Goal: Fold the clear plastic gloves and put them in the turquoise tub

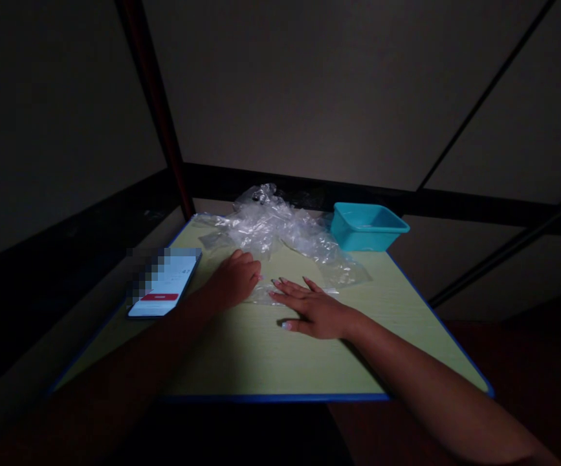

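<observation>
A flat strip of clear plastic [265, 296] lies on the table between and partly under my hands. My left hand [235, 278] is closed at its left end, fingers curled; what they grip, if anything, is hidden. With fingers spread, my right hand [312, 309] lies flat, its fingertips over the strip. Beyond both hands spreads a crumpled heap of clear plastic bags [265, 223], reaching toward the back right.
A turquoise basin [365, 239] stands at the back right of the pale green table [270, 362], which has a blue edge. At the left edge lies a phone [168, 285] with a lit screen. Walls rise behind and at the left.
</observation>
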`<state>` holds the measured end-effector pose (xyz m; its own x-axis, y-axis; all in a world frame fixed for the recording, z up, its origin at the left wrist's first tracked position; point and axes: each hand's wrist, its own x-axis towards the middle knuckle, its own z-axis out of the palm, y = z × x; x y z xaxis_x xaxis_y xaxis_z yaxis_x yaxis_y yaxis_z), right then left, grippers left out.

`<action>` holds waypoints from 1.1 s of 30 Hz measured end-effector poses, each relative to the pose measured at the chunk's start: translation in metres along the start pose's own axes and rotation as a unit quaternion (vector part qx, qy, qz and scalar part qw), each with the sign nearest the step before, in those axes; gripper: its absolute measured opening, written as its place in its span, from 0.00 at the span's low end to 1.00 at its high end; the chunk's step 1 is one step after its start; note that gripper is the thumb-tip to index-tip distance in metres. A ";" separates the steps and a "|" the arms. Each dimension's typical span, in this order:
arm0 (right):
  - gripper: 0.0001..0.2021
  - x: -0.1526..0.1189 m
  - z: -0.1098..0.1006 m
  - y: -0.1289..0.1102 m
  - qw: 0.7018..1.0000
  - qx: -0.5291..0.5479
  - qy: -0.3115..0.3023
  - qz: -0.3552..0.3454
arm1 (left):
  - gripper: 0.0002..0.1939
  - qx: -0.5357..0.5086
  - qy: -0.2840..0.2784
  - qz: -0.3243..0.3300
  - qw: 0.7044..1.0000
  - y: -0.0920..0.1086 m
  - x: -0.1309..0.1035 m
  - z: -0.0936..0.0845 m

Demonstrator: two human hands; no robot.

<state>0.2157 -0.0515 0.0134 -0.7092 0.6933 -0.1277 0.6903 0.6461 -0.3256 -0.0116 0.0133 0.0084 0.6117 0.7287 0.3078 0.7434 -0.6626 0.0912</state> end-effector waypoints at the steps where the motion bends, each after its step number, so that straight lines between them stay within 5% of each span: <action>1: 0.32 0.000 0.000 0.000 1.000 -0.001 0.001 0.000 | 0.07 -0.005 -0.011 0.006 1.000 -0.002 0.000 0.003; 15: 0.33 0.000 0.000 0.000 1.000 -0.002 0.000 -0.001 | 0.07 -0.121 -0.059 -0.002 0.991 -0.014 0.000 0.004; 21: 0.33 0.001 0.000 0.000 1.000 -0.004 0.001 -0.001 | 0.05 -0.089 -0.042 0.039 0.994 -0.015 0.001 0.005; 33: 0.33 0.001 0.001 0.001 1.000 0.005 0.005 -0.006 | 0.07 -0.071 -0.096 -0.002 0.993 -0.013 -0.003 0.004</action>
<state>0.2156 -0.0504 0.0125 -0.7163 0.6883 -0.1148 0.6800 0.6518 -0.3358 -0.0226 0.0206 0.0027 0.6588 0.7423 0.1226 0.7091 -0.6671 0.2286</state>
